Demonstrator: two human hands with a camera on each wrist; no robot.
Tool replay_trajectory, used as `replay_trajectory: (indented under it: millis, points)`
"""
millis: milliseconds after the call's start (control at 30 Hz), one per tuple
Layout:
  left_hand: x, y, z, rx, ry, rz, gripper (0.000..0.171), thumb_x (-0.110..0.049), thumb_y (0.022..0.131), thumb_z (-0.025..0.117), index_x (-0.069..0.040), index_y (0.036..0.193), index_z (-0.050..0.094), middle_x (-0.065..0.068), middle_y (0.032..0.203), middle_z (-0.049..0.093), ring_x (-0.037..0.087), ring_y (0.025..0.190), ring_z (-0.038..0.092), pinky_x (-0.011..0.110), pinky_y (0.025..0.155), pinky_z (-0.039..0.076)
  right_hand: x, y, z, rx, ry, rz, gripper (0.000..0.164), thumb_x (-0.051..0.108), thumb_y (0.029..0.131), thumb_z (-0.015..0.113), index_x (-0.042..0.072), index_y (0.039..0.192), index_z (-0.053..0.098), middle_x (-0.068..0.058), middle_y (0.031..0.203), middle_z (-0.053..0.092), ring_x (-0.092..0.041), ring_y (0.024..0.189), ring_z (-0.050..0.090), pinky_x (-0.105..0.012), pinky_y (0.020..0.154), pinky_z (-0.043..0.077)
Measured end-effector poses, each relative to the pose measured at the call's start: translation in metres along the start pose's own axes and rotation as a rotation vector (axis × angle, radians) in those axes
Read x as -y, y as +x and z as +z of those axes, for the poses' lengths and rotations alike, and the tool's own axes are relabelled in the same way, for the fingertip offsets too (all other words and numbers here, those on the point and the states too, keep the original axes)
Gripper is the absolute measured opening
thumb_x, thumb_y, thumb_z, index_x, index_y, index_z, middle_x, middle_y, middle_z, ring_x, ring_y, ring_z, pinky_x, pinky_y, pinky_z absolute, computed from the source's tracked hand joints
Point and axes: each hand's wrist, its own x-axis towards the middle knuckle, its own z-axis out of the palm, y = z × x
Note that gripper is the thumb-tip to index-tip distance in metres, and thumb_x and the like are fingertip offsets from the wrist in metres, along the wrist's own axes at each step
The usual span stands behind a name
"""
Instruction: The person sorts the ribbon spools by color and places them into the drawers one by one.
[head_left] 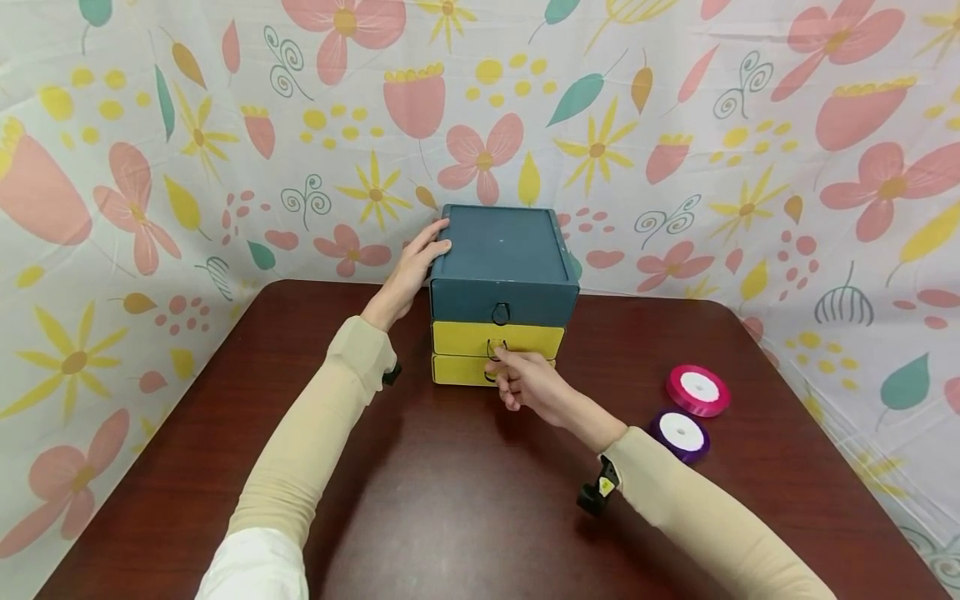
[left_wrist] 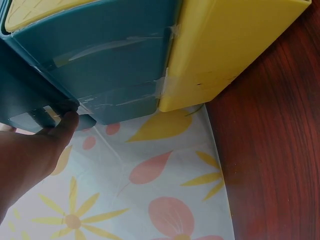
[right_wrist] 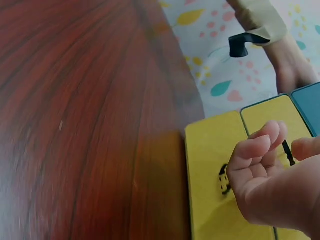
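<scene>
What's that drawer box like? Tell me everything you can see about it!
The drawer box stands upright on the brown table, three levels high: a blue drawer on top, two yellow-fronted drawers below, all looking shut. Each has a black loop pull. It looks smooth, maybe plastic, with clear tape across one side. The left hand rests on its upper left edge; the right hand is at the middle pull, but whether it grips is unclear.
</scene>
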Motion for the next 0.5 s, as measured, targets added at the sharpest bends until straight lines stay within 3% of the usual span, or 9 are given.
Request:
replay_trajectory:
  millis: [233,500]
  points:
    - [0.000,-0.001,0.000,-0.002,0.007,-0.002,0.056,-0.029,0.103,0.040,-0.022,0.155,0.022,0.003,0.164,0.006,0.026,0.150,0.016,0.048,0.119,0.023,-0.002,0.006,0.005,0.040,0.114,-0.032,0.035,0.033,0.104,0.042,0.001,0.103,0.056,0.003,0.064,0.047,-0.012,0.054,0.042,-0.025,0.057,0.038]
    - [0.000,-0.001,-0.001,-0.003,0.017,0.002,0.056,-0.029,0.103,0.040,-0.022,0.155,0.023,0.002,0.164,0.006,0.024,0.151,0.015,0.048,0.119,0.023,-0.005,0.007,0.011,-0.062,0.098,-0.089,0.030,0.029,0.103,0.046,0.002,0.097,0.055,0.003,0.062,0.044,-0.011,0.051,0.041,-0.023,0.054,0.037]
